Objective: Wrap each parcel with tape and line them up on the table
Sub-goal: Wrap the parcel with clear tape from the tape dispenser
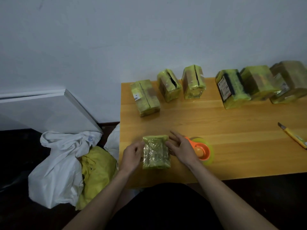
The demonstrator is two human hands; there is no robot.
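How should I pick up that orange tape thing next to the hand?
Probably from above, by the orange handle of the tape dispenser. It lies flat on the table, and the handle sticks out toward the right hand.

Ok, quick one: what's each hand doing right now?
Left hand: fingers curled round the left edge of the parcel, holding it.
Right hand: open, fingers straight, touching the parcel's right side.

plain room, wooden table [216,123], white wall [149,39]
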